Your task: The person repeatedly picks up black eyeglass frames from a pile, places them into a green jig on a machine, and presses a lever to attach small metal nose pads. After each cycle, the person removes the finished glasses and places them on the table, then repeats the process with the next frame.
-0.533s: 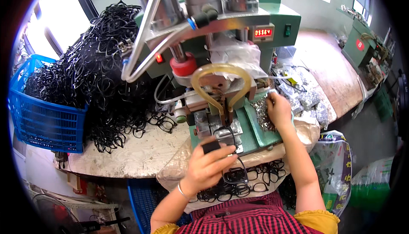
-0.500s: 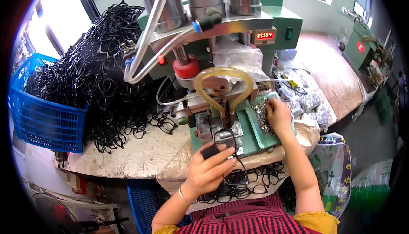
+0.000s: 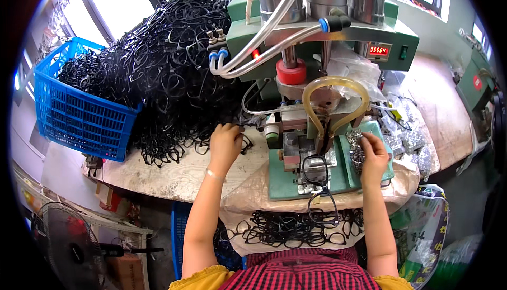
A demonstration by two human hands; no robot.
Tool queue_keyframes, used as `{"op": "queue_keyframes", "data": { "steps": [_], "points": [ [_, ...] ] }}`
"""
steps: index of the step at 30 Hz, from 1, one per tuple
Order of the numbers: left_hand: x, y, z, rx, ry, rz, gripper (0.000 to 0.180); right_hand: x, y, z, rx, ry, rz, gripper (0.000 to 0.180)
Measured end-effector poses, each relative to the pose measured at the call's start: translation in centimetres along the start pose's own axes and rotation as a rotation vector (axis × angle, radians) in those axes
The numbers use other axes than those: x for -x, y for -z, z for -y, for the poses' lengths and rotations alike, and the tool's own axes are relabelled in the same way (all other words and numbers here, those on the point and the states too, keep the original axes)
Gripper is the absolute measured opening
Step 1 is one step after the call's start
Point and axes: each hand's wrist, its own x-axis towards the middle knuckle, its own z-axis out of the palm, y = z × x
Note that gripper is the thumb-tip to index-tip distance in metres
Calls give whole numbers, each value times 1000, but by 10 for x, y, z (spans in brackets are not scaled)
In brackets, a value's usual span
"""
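My left hand [image 3: 224,145] reaches out to the near edge of a big heap of black eyeglass frames [image 3: 169,68], its fingers curled over one frame there. My right hand [image 3: 373,157] rests on the green machine bed [image 3: 282,182], fingertips pinching into a small pile of silvery metal parts [image 3: 355,145]. Between my hands a black eyeglass frame [image 3: 315,169] lies on the machine's metal jig, and a second frame [image 3: 324,206] hangs off the bed's front edge.
A green press [image 3: 322,36] with hoses and a yellowish tube loop [image 3: 335,87] rises over the jig. A blue basket [image 3: 79,113] of frames stands at left. More frames lie on a sack [image 3: 285,229] by my lap. A fan [image 3: 68,242] is at lower left.
My left hand has left the frame by the jig and moved up and left to the heap's edge. The right hand stays at the silvery parts.
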Motion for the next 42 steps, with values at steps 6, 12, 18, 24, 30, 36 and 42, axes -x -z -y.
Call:
{"op": "queue_keyframes", "data": {
  "steps": [6, 12, 18, 24, 30, 36, 42],
  "points": [
    [32, -72, 28, -123, 65, -105, 21, 18, 7, 31, 448, -3, 53, 16],
    [95, -22, 0, 102, 73, -23, 23, 46, 78, 34, 553, 129, -75, 11],
    [61, 21, -7, -47, -4, -379, 12, 42, -5, 88, 398, 229, 324, 12],
    [105, -34, -15, 958, 598, -198, 28, 43, -68, 67, 108, 181, 313, 39],
    [68, 12, -84, 1393, 630, -257, 15, 46, -64, 71, -41, 5, 317, 53],
    [69, 106, -172, 1831, 250, -10, 34, 59, -75, 95, -28, -40, 348, 56],
    [63, 82, -199, 2187, 678, 1110, 30, 24, -33, 76, 550, 380, 400, 24]
  ]
}}
